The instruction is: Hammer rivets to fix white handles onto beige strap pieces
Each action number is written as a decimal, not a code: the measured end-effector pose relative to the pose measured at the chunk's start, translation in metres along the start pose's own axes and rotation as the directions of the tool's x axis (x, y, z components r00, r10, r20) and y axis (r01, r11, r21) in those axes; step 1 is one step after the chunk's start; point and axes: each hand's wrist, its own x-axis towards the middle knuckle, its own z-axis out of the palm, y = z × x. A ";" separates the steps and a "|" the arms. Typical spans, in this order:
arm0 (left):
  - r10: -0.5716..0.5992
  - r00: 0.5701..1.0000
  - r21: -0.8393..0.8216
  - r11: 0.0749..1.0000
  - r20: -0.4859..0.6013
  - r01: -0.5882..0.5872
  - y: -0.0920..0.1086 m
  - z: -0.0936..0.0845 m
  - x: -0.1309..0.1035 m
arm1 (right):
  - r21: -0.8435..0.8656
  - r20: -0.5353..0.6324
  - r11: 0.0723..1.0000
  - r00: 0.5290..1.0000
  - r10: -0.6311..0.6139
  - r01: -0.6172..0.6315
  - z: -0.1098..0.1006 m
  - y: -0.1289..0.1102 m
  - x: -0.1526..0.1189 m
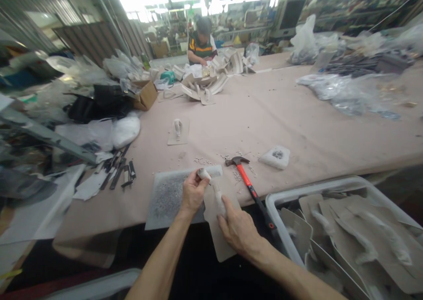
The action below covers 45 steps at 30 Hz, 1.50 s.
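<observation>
My left hand (pixel 194 192) is closed on a short white cylinder (pixel 204 174) with a dark end, pinched between thumb and fingers; its kind is not plain. My right hand (pixel 238 229) grips a beige flat panel (pixel 220 242) by the white-wrapped handle (pixel 219 199) on its face. The panel overhangs the table's front edge, its far end beside a grey, speckled slab (pixel 168 194). To the right lies a claw hammer (pixel 245 176) with a red and black handle, its head among scattered small metal bits (pixel 236 173).
A white tub (pixel 280 198) of similar panels stands at the right front. A white packet (pixel 276 157) and another handled panel (pixel 178 131) lie on the table (pixel 284 115). Dark strips (pixel 119 170) and plastic bags are at left. Another person (pixel 202 44) sits across, behind piled panels.
</observation>
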 end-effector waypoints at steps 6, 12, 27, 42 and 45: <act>-0.043 0.996 0.093 0.995 0.083 0.035 -0.023 0.004 -0.002 | 0.207 -0.031 0.978 0.999 -0.027 0.033 0.002 -0.001 -0.004; -0.084 0.985 0.066 0.995 0.151 0.075 -0.021 -0.001 -0.004 | -0.033 -0.360 0.996 0.931 0.066 -0.083 -0.028 0.055 0.028; -0.024 0.971 0.177 0.984 0.237 -0.019 -0.016 -0.003 -0.001 | 0.491 0.080 0.811 0.943 0.322 -0.319 -0.041 0.099 0.072; 0.138 0.957 0.437 0.867 0.255 -0.241 -0.019 -0.001 -0.016 | -0.258 -0.122 0.948 0.967 -0.225 0.188 -0.119 0.044 -0.003; 0.141 0.952 0.437 0.863 0.272 -0.253 -0.020 -0.001 -0.016 | -0.204 -0.318 0.950 0.901 -0.294 0.238 -0.143 0.035 -0.006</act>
